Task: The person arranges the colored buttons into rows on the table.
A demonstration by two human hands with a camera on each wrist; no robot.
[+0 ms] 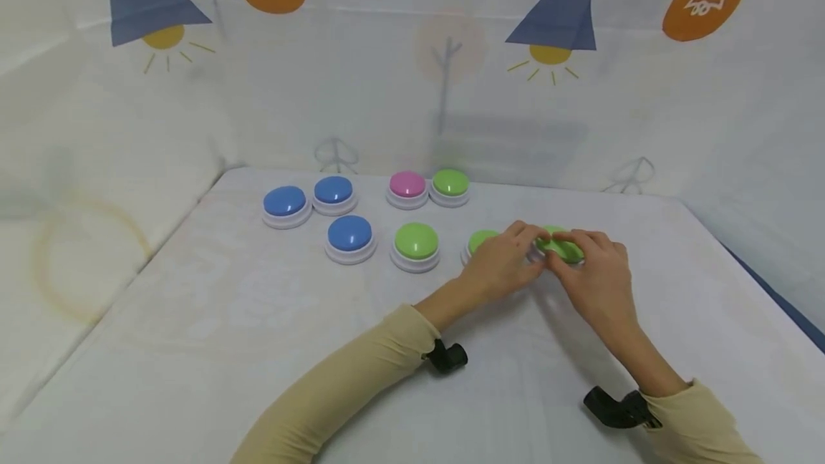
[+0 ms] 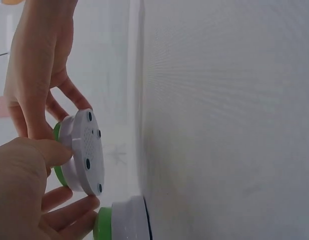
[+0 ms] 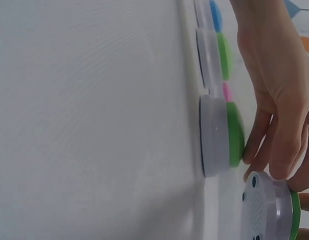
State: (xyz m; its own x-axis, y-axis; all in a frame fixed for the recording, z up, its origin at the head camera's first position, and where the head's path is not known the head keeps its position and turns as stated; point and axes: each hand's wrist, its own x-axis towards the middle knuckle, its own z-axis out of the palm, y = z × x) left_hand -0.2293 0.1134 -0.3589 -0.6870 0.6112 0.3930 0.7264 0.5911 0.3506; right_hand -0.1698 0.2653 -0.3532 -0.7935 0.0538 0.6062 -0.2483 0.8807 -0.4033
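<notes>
A domed green push button (image 1: 562,249) with a white base is held off the table between both hands. My left hand (image 1: 503,263) grips its left side, thumb and fingers at the edge, and my right hand (image 1: 596,278) grips the right side. In the left wrist view its underside (image 2: 92,155) shows, tilted, with small dark round spots and a patch of tiny holes. Just below my left hand, another green button (image 3: 234,135) sits on the table, partly hidden by that hand in the head view.
On the white table (image 1: 258,349), a green button (image 1: 415,242) and a blue button (image 1: 350,235) stand left of the hands. Farther back are two blue buttons, a pink button (image 1: 407,185) and a green button (image 1: 450,183). A printed white curtain (image 1: 361,92) hangs behind.
</notes>
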